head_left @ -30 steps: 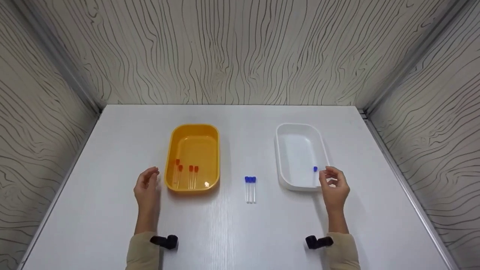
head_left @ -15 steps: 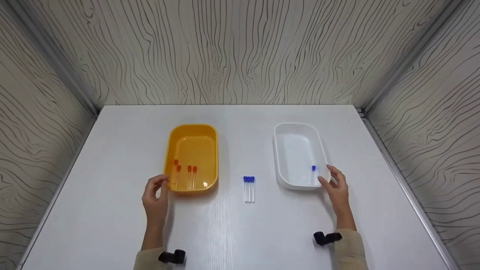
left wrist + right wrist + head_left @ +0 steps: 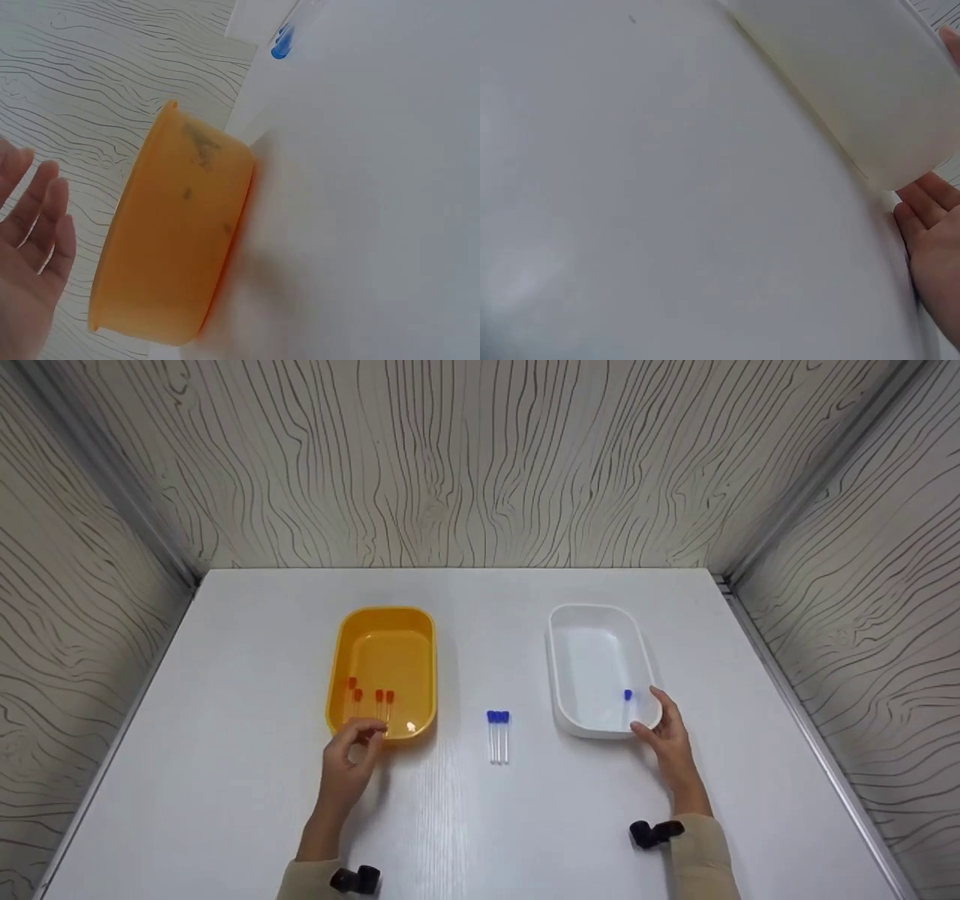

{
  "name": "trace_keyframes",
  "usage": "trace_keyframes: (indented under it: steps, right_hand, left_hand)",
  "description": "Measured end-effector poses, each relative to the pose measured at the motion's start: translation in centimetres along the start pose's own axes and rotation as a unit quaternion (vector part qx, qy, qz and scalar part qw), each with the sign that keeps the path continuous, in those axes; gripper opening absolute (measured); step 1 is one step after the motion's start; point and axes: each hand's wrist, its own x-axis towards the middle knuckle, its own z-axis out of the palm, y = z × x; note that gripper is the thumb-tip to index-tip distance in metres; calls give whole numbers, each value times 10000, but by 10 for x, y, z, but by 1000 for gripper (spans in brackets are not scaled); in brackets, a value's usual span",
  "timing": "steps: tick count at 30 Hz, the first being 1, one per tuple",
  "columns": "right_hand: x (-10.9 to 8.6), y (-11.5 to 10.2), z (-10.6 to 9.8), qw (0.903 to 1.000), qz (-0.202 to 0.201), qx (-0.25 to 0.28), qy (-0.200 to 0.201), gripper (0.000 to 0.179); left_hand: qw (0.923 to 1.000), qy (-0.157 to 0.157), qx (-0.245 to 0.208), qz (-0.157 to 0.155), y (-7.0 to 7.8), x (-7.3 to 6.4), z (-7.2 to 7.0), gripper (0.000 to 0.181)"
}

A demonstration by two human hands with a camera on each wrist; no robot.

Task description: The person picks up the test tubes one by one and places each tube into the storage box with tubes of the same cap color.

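Observation:
My left hand [image 3: 347, 765] hovers at the near edge of the yellow-orange tray [image 3: 394, 656], its fingers loosely bent. In the left wrist view that hand [image 3: 34, 255] holds nothing and stays apart from the tray wall [image 3: 169, 247]. Inside the tray lie several clear tubes with red caps [image 3: 379, 695]. My right hand [image 3: 673, 750] grips the near right corner of the white tray [image 3: 596, 652], thumb on the near rim and fingers along the right side. One blue-capped tube [image 3: 628, 696] lies in it. Three more blue-capped tubes [image 3: 498, 735] lie side by side between the trays.
Both trays stand on a white tabletop [image 3: 480, 825]. Wood-grain panels [image 3: 465, 465] rise behind it and on both sides, with metal strips along the corners. A black wrist camera [image 3: 356, 879] sits at each sleeve.
My left hand has moved right, from beside the yellow-orange tray to its near edge. My right hand has come onto the white tray's corner. The tubes stay in place.

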Motion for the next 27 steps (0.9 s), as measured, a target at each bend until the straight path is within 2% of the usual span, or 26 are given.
trace_keyframes:
  steps: [4,7,10,12,15,20,24,27]
  right_hand:
    - [2,1,-1,9999,-59,-10,-98,77]
    - [2,3,-2,9998,-76,-26,-176,77]
    - [1,4,-3,9997,-14,-58,-226,79]
    - [1,4,-4,9997,10,-43,-259,80]
    - [1,5,-4,9995,5,-40,-311,82]
    - [2,4,-6,9990,148,-223,-366,83]
    - [3,1,-7,9975,407,-403,-422,84]
    - [3,-1,-7,9971,484,-392,-444,84]
  left_hand:
    - [9976,-507,-163,447,-4,-3,12,24]
    - [9938,-914,-312,553,-3,-4,19,27]
    - [9887,-1343,-240,616,2,-4,25,26]
    - [9836,-1703,-199,552,6,-3,29,25]
    - [9719,-2331,-135,295,11,-2,34,27]
    - [9451,-3260,-22,-215,13,1,45,35]
    - [9281,-3699,251,-354,10,2,55,44]
    - [9200,-3879,436,-339,7,3,64,50]
